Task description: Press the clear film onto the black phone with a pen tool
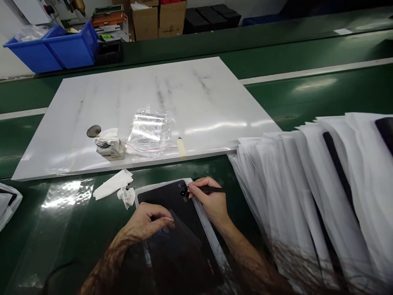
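Observation:
A black tablet [167,197] lies back-up on a white sleeve on the green bench, its camera lens at the top right corner. My left hand [147,223] is curled, its fingertips pinching the edge of a clear film [181,241] over the tablet's back. My right hand [210,200] grips a thin black pen-like tool [213,189], with its tip beside the camera lens.
A white board [147,106] holds a crumpled clear bag [150,131], a small metal block with tissue [109,145] and a tape strip. Crumpled wipes [118,186] lie left of the tablet. Several white-sleeved tablets [322,184] overlap at right. Blue bins [55,49] stand far left.

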Demonstrator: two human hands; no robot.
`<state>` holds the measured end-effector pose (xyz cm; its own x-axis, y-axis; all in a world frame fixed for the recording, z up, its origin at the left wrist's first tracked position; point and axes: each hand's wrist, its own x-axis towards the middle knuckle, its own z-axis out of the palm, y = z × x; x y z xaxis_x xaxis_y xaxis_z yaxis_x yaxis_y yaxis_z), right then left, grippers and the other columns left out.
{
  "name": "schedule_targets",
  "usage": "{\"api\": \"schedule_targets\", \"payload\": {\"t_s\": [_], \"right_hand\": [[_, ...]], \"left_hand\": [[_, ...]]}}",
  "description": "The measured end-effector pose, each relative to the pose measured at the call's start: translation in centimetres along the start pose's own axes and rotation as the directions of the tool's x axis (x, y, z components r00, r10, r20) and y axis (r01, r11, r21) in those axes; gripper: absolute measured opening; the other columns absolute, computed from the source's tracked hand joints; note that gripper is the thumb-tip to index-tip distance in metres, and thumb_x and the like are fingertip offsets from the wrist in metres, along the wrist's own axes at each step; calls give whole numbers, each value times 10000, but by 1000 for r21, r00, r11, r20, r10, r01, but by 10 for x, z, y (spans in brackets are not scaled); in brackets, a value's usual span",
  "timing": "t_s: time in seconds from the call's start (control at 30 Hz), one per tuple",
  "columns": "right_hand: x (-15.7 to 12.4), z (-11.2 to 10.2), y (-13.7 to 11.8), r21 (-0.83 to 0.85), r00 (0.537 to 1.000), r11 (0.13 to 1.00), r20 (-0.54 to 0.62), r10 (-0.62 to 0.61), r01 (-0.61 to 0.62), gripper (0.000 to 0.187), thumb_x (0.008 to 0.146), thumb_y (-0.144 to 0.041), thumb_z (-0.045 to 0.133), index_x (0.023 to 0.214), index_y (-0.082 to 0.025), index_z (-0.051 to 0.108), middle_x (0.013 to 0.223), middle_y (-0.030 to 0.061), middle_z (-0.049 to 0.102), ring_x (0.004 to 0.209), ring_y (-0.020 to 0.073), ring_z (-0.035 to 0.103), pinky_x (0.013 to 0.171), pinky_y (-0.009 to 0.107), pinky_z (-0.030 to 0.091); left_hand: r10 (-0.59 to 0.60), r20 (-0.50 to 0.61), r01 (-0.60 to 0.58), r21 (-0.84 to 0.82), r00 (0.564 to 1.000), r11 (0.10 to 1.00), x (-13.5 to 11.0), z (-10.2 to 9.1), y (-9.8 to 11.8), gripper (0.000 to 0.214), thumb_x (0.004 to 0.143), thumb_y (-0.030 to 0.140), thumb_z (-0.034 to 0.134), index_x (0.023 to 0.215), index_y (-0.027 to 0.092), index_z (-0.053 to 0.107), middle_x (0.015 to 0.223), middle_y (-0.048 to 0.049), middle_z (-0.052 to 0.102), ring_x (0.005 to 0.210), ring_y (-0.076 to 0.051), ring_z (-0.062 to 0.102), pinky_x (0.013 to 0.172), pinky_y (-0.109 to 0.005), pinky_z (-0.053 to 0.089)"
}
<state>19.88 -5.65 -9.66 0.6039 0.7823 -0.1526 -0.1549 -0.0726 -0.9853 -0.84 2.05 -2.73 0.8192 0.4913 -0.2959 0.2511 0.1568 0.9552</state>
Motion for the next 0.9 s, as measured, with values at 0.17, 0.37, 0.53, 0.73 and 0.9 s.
{"api": "schedule_targets", "payload": {"t_s": [0.17, 0.37, 0.53, 0.73, 0.9], "right_hand": [[-1, 1, -1, -14, 1000, 1000, -7, -10, 10, 399, 708, -509, 1022, 656, -237, 734, 671, 2, 773, 517, 166, 714, 540, 293, 601], [-3, 1, -1, -25, 1000, 999, -4, -21, 21, 390, 724, -491, 1014, 658, -239, 724, 664, 0, 763, 515, 172, 709, 536, 300, 605], [3, 0, 5, -18, 997, 997, -28, -72, 72, 364, 734, -471, 996, 671, -243, 720, 723, -6, 769, 510, 145, 671, 529, 290, 588], [-24, -14, -2, -44, 989, 988, -18, -149, 148, 167, 958, -477, 796, 1011, -332, 859, 875, 19, 843, 675, 207, 768, 623, 335, 675], [-76, -16, -9, -207, 925, 956, 359, -123, 207, 540, 856, -380, 877, 1355, -563, 786, 885, -35, 851, 673, 281, 802, 639, 416, 731]], "left_hand": [[7, -5, -7, 6, 1000, 1000, 0, 1, -3, 159, 787, 252, 600, 710, 161, 705, 667, -30, 703, 549, -138, 634, 508, -168, 483], [15, -12, -14, 7, 1000, 1000, 1, 0, -2, 161, 787, 258, 600, 712, 160, 704, 672, -31, 707, 554, -138, 638, 500, -159, 487], [15, -8, -15, 10, 1000, 1000, 1, 1, 0, 166, 785, 265, 602, 706, 161, 705, 656, -24, 704, 553, -134, 636, 506, -158, 481], [-31, -90, 32, 10, 995, 999, 1, 5, -3, 174, 768, 292, 614, 694, 159, 700, 636, -29, 708, 506, -135, 639, 476, -169, 486], [-71, -175, 80, 41, 982, 996, 2, 7, -3, 237, 697, 337, 679, 561, 144, 668, 496, -18, 669, 457, -142, 602, 430, -184, 443]]}}
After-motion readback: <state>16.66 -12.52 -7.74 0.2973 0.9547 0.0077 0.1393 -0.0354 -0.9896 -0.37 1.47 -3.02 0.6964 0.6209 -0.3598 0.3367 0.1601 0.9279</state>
